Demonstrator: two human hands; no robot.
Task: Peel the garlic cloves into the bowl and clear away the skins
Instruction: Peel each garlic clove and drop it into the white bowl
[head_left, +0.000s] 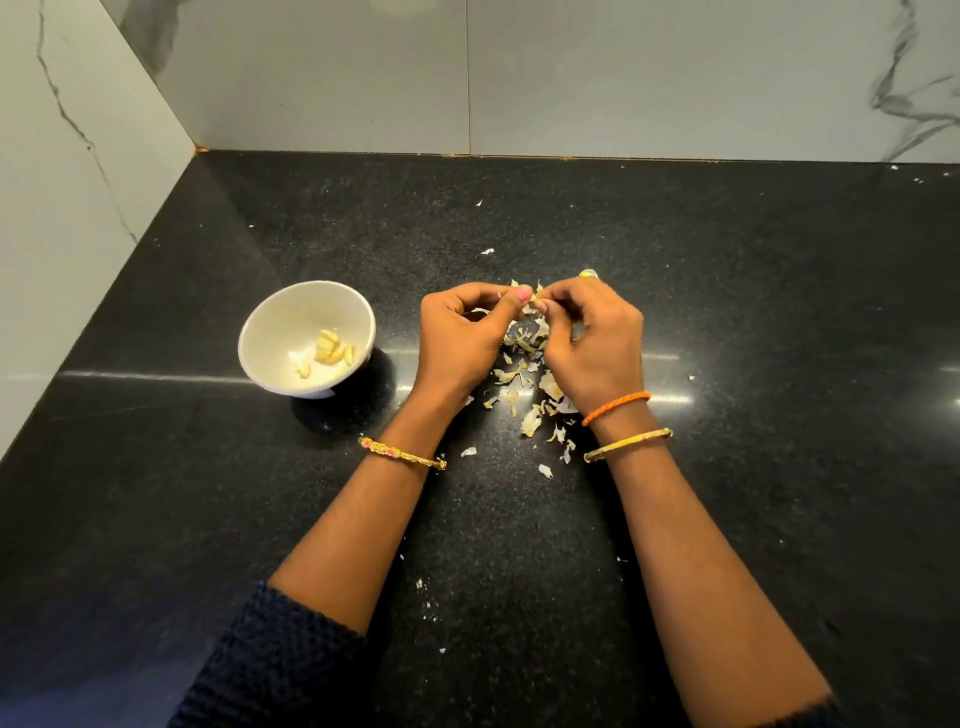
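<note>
Peeling a garlic clove over the black bench.

We see the left hand (460, 338) and right hand (592, 343) meet fingertip to fingertip, both grips clenched on one small garlic clove (535, 297) held above the bench (753, 312). Loose skins (524, 384) lie scattered beneath and between the wrists. The white bowl (270, 322), left of the hands, holds peeled cloves (330, 349).

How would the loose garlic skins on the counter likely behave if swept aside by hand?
The garlic skins look thin and curled, so probably very light and floppy. They lie scattered as small flakes on the counter, so some would likely flutter or cling rather than slide together.
</note>
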